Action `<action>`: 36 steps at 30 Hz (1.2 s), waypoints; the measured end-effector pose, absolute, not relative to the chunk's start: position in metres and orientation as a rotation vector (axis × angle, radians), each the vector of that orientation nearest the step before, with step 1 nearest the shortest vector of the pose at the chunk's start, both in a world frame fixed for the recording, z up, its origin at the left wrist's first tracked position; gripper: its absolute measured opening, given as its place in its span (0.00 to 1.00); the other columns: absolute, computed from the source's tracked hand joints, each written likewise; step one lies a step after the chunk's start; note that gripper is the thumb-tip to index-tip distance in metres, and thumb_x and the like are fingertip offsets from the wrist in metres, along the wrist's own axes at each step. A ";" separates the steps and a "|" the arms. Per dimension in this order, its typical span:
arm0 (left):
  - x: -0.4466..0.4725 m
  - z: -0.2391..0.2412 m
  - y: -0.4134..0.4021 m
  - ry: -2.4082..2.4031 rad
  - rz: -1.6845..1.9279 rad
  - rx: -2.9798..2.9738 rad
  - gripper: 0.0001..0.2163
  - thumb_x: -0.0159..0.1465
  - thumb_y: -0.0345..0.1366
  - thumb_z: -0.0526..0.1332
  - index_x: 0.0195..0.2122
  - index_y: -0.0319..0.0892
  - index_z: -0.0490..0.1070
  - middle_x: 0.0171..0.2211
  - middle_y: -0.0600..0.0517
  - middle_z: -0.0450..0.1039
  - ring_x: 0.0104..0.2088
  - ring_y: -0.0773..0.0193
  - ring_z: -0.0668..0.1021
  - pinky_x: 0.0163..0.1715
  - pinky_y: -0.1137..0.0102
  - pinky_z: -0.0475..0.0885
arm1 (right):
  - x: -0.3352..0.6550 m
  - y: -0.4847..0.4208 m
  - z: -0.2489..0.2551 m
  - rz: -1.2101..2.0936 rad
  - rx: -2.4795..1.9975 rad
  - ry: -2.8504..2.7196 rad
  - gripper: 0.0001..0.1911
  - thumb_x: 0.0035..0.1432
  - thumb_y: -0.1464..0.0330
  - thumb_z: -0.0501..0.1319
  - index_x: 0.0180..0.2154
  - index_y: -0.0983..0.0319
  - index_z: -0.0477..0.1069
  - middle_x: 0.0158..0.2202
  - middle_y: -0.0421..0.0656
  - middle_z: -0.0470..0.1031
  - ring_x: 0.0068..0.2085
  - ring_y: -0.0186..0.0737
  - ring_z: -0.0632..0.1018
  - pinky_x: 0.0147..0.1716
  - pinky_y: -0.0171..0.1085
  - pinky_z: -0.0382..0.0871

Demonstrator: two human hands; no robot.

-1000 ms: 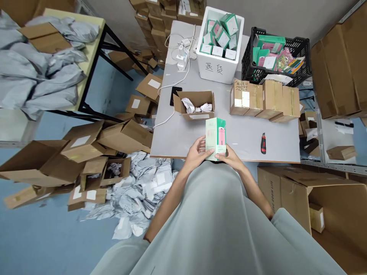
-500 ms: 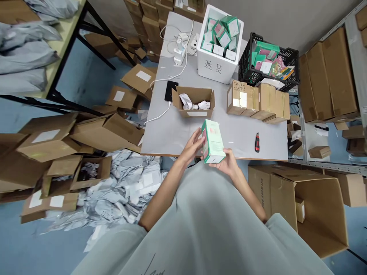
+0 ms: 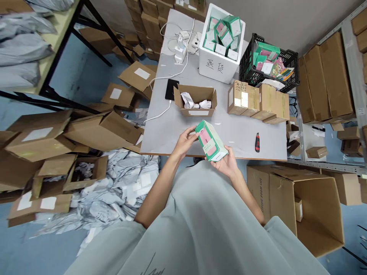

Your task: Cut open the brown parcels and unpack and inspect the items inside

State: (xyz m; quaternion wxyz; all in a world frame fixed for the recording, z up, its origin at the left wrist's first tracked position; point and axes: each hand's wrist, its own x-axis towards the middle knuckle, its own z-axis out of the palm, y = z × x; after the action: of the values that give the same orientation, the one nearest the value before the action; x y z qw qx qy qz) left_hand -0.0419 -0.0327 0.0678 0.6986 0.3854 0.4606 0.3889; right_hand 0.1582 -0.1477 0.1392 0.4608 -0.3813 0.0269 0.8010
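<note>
Both my hands hold a green product box (image 3: 210, 140) with a pink picture on its face, tilted, just above the near edge of the grey table (image 3: 177, 126). My left hand (image 3: 183, 140) grips its upper left end with curled fingers. My right hand (image 3: 225, 164) cups its lower right end from beneath. Behind it on the table stands an open cardboard box (image 3: 195, 100) with crumpled white paper inside.
A red utility knife (image 3: 257, 142) lies at the right of the table. Taped cardboard boxes (image 3: 258, 101), a white foam bin (image 3: 220, 44) of green boxes, a black crate (image 3: 268, 63), a phone (image 3: 171, 89) on a cable. A large open carton (image 3: 312, 206) stands at the right; boxes and grey mailers litter the floor at the left.
The green box has gone from upright to tilted and been turned, so its pink-pictured face points up. My view has shifted a little to the right.
</note>
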 end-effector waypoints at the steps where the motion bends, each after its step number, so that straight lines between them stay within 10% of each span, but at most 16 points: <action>1: -0.042 0.071 -0.031 1.019 0.884 0.869 0.37 0.60 0.58 0.78 0.64 0.43 0.78 0.66 0.40 0.79 0.61 0.46 0.82 0.64 0.51 0.78 | 0.157 -0.148 0.136 1.958 -0.960 0.031 0.26 0.64 0.52 0.66 0.57 0.60 0.75 0.47 0.48 0.88 0.48 0.50 0.87 0.37 0.39 0.86; 13: -0.045 0.094 -0.005 0.902 0.886 0.836 0.40 0.61 0.53 0.78 0.72 0.48 0.70 0.69 0.40 0.76 0.73 0.41 0.74 0.66 0.54 0.76 | 0.143 -0.140 0.128 1.826 -1.210 -0.427 0.48 0.53 0.61 0.79 0.73 0.51 0.68 0.61 0.44 0.85 0.58 0.53 0.85 0.59 0.51 0.80; 17: -0.036 0.104 0.010 0.962 0.904 0.912 0.39 0.61 0.53 0.78 0.70 0.47 0.72 0.70 0.39 0.75 0.76 0.40 0.70 0.71 0.51 0.72 | 0.142 -0.133 0.123 1.813 -1.161 -0.445 0.42 0.52 0.59 0.81 0.66 0.53 0.75 0.63 0.46 0.83 0.62 0.53 0.83 0.66 0.51 0.75; 36: 0.017 0.126 0.028 0.891 0.358 1.058 0.40 0.56 0.62 0.79 0.64 0.47 0.77 0.68 0.38 0.78 0.71 0.35 0.77 0.67 0.45 0.79 | 0.204 -0.092 0.124 1.405 -1.139 -0.319 0.38 0.46 0.50 0.86 0.56 0.56 0.82 0.53 0.46 0.86 0.52 0.51 0.87 0.53 0.47 0.82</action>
State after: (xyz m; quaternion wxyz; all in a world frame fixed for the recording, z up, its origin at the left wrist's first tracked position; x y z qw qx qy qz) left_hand 0.0166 0.0278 0.1259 0.7554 0.4853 0.4086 0.1640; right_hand 0.2039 -0.0916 0.1237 0.6072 -0.4930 -0.1380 0.6077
